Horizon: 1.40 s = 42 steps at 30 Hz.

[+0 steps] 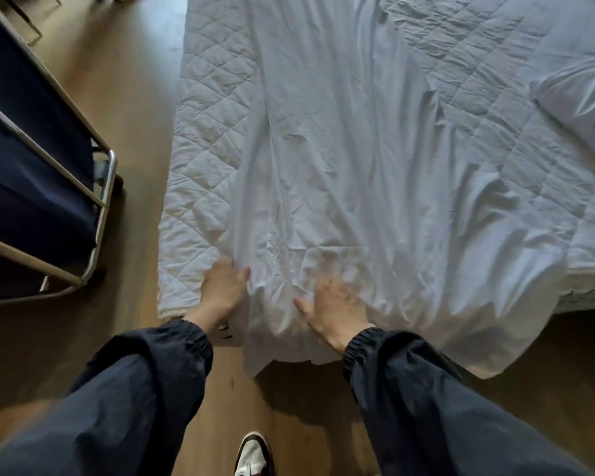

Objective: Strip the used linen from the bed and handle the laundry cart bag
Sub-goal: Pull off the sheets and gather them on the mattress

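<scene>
A crumpled white sheet (340, 173) lies loose down the middle of the bed and hangs over the foot end toward the floor. Under it shows the quilted mattress pad (207, 132). My left hand (222, 290) is at the sheet's left edge near the foot of the bed, and it pinches the edge between thumb and curled fingers. My right hand (334, 304) rests on the sheet a little to the right, fingers spread and blurred. The laundry cart (100, 187), a metal frame with a dark navy bag (31, 159), stands on the floor left of the bed.
A white pillow (577, 94) lies on the bed's right side. Wooden floor (134, 97) runs between the cart and the bed. My shoe (253, 455) stands on the floor below the hanging sheet. The legs of some furniture show at the top left.
</scene>
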Available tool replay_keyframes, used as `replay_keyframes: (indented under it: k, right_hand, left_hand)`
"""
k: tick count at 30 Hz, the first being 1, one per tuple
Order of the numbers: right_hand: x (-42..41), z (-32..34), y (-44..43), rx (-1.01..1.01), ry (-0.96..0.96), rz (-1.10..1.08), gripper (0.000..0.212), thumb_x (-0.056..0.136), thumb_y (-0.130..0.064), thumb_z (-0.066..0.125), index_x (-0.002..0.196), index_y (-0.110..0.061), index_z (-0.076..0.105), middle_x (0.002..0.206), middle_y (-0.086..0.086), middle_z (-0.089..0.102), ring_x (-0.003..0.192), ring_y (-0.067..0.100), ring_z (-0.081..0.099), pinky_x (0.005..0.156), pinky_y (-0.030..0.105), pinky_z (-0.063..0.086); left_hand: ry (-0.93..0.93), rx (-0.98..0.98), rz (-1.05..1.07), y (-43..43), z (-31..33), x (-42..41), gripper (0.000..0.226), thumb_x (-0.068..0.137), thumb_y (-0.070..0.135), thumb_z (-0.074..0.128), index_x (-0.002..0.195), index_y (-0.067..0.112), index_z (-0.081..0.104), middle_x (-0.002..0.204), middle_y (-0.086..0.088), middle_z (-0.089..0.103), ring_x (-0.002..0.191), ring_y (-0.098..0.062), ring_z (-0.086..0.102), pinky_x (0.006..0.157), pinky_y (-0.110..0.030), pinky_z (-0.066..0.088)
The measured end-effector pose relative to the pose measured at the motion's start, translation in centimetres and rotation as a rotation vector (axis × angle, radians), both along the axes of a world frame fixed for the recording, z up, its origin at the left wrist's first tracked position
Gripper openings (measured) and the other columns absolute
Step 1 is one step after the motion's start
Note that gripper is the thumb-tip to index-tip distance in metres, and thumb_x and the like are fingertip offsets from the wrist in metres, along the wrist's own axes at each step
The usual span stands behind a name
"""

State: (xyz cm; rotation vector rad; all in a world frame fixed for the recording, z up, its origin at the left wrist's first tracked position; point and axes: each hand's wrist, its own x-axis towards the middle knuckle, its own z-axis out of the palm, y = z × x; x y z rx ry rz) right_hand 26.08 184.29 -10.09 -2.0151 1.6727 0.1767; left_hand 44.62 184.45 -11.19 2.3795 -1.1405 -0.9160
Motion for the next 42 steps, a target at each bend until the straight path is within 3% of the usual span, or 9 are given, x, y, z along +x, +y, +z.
replay_keyframes:
  k: [3,7,15,21,26,30,34,39,42]
  right_hand:
    - [2.2,-0.3,-0.5,0.05,0.036,0.002,0.052,0.095,-0.054,0.04,0.122,-0.011,0.049,0.107,0.009,0.061,0.098,0.029,0.062,0.082,0.039,0.05]
    - [3.3,0.1,-0.6,0.116,0.043,0.033,0.022,0.096,-0.011,0.038,0.097,-0.009,0.06,0.092,0.008,0.065,0.086,0.027,0.066,0.068,0.033,0.053]
    - [2.3,3.7,0.5,-0.033,-0.216,0.056,0.029,0.097,-0.029,0.036,0.076,-0.013,0.049,0.065,-0.001,0.044,0.065,0.018,0.046,0.062,0.029,0.033]
    - [2.0,3.1,0.7,-0.101,-0.179,0.053,0.027,0.098,-0.03,0.038,0.085,-0.013,0.053,0.089,0.008,0.058,0.084,0.025,0.058,0.069,0.03,0.038]
    - [2.0,2.6,1.7,-0.138,-0.396,-0.203,0.029,0.096,-0.027,0.043,0.071,-0.014,0.044,0.071,0.002,0.051,0.07,0.02,0.051,0.063,0.029,0.032]
    - [1.3,2.2,1.6,-0.098,-0.493,-0.331,0.025,0.094,-0.025,0.046,0.072,-0.011,0.047,0.066,0.003,0.053,0.065,0.022,0.053,0.061,0.035,0.039]
    - [2.3,3.1,2.2,-0.011,-0.697,-0.287,0.024,0.085,-0.029,0.05,0.065,-0.016,0.048,0.063,0.011,0.059,0.06,0.03,0.058,0.056,0.048,0.051]
    - [2.9,3.3,1.8,-0.138,-0.435,-0.209,0.026,0.086,-0.028,0.055,0.066,-0.019,0.042,0.065,0.0,0.049,0.065,0.022,0.049,0.057,0.031,0.033]
    - [1.8,1.9,2.2,-0.17,-0.291,-0.346,0.019,0.088,-0.023,0.052,0.072,-0.02,0.043,0.072,0.0,0.05,0.071,0.019,0.05,0.057,0.028,0.03]
  left_hand:
    - [0.023,-0.006,-0.067,0.2,0.6,0.3,0.02,0.096,0.023,0.051,0.081,0.01,0.051,0.074,-0.001,0.05,0.077,-0.025,0.051,0.065,-0.031,0.035]
    - [0.059,-0.034,-0.084,0.6,1.5,-0.1,0.021,0.095,0.018,0.052,0.075,0.012,0.049,0.072,-0.001,0.05,0.066,-0.016,0.047,0.054,-0.027,0.031]
    - [0.239,-0.051,-0.09,4.3,1.4,-2.8,0.015,0.094,0.02,0.052,0.087,0.01,0.06,0.079,-0.007,0.062,0.071,-0.021,0.061,0.054,-0.027,0.045]
    - [-0.025,-0.084,-0.144,3.4,1.6,-3.0,0.015,0.095,0.022,0.046,0.089,0.009,0.051,0.087,-0.011,0.059,0.087,-0.034,0.059,0.071,-0.036,0.043]
    - [-0.299,-0.222,-0.153,3.2,2.2,-3.4,0.041,0.085,0.015,0.056,0.124,0.007,0.046,0.117,-0.013,0.05,0.109,-0.03,0.049,0.094,-0.039,0.041]
    - [0.102,-0.278,-0.109,1.8,2.8,-3.7,0.019,0.09,0.027,0.057,0.092,0.01,0.064,0.083,-0.001,0.06,0.08,-0.017,0.057,0.07,-0.025,0.041]
    - [0.583,-0.124,0.052,-0.6,3.2,-4.8,0.043,0.083,0.051,0.064,0.073,0.01,0.057,0.063,-0.007,0.053,0.058,-0.018,0.049,0.061,-0.03,0.04]
    - [0.383,-0.022,0.259,-2.6,2.0,-5.7,0.059,0.095,0.051,0.038,0.126,0.004,0.055,0.128,-0.019,0.053,0.119,-0.035,0.049,0.1,-0.039,0.039]
    - [0.299,-0.02,0.192,-2.0,0.9,-4.8,0.024,0.089,0.024,0.049,0.094,0.005,0.063,0.101,-0.02,0.058,0.092,-0.033,0.056,0.078,-0.038,0.047]
